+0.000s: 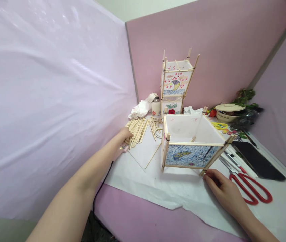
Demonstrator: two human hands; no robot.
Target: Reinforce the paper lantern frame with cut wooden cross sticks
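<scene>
My right hand [221, 186] has its thumb and fingers closed on the lower front right corner of a square lantern [192, 156]. This lantern has a wooden-stick frame and white panels, its front one drawn in blue with a yellow shape. Over at the left, my left hand [125, 133] reaches to a pile of thin wooden sticks [139, 129]. Its fingers look curled at the pile's edge, and what they hold is hidden. A loose stick [153, 155] lies between the pile and the lantern.
Behind stands a taller two-tier lantern [177, 80]. A jar [156, 107], crumpled white paper [140, 110] and a tape roll [158, 133] are near the sticks. On the right lie red-handled scissors [251, 188], pens [236, 161], a black phone-like slab [258, 159] and a lidded bowl [230, 112].
</scene>
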